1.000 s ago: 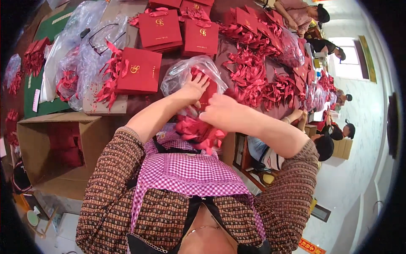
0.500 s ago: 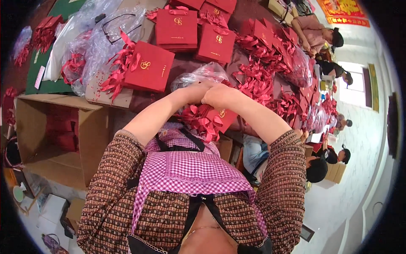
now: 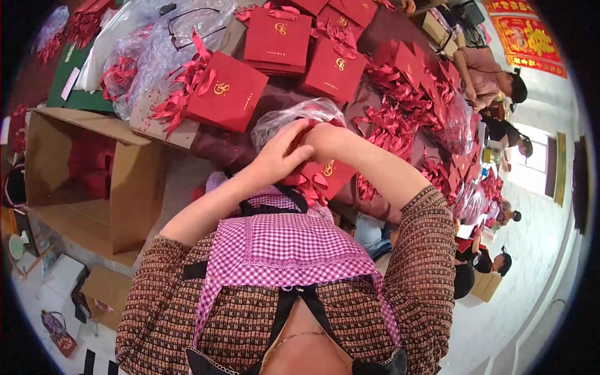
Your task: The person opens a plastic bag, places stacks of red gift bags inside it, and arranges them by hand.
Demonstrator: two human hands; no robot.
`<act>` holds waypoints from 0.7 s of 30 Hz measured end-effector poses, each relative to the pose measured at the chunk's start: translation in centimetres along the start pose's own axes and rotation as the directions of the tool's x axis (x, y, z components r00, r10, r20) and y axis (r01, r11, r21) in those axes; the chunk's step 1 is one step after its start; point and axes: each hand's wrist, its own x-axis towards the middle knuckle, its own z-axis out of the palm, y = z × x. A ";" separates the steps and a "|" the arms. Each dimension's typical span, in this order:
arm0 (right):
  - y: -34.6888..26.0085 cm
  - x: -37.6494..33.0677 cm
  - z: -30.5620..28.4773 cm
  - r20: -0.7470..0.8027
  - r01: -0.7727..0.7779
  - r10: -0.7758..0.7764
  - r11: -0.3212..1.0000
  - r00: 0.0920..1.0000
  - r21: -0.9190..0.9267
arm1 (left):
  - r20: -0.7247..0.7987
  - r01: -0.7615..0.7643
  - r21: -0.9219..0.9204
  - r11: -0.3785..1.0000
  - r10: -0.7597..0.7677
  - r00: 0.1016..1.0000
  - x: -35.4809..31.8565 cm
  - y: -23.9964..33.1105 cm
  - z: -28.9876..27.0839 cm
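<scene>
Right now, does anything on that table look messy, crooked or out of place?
Nothing looks damaged. The red ribbon bows lie in loose heaps across the table rather than in rows, and the red gift bag sits askew on a cardboard sheet. Both hands work at a ribbon.

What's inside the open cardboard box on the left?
The cardboard box holds stacked red boxes or bags against its far wall. Its near wall hides the bottom, so how many there are, or anything else inside, cannot be seen.
</scene>
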 end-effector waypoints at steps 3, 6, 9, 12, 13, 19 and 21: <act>-1.0 -0.1 -2.1 0.158 0.002 0.013 0.995 0.987 -0.095 | -0.004 0.286 -0.145 0.947 -0.289 0.957 -1.9 -1.0 1.2; -1.3 -0.5 -2.8 0.112 0.014 -0.009 0.999 0.994 -0.049 | 0.117 0.435 -0.276 0.857 -0.419 0.900 -1.7 -1.4 1.7; -1.3 -0.8 -2.9 0.116 0.011 -0.004 0.998 0.993 -0.060 | 0.105 0.404 -0.193 0.894 -0.391 0.915 -0.8 -2.9 2.1; -1.5 -1.1 -3.6 0.144 -0.011 0.020 0.998 0.989 -0.058 | 0.185 0.286 -0.060 0.956 -0.271 0.945 -0.1 -3.5 2.1; -1.2 -0.9 -3.2 0.139 -0.015 0.022 0.999 0.990 -0.053 | 0.231 0.262 -0.154 0.953 -0.223 0.947 0.2 -3.0 2.2; -0.8 -0.8 -2.9 0.000 0.013 -0.013 1.000 1.000 -0.018 | -0.122 0.213 0.236 0.948 -0.188 0.975 -0.6 -2.1 3.5; -0.6 -0.5 -2.3 0.014 0.004 -0.004 1.000 1.000 -0.028 | -0.128 0.237 0.302 0.923 -0.207 0.970 -0.8 -2.0 3.5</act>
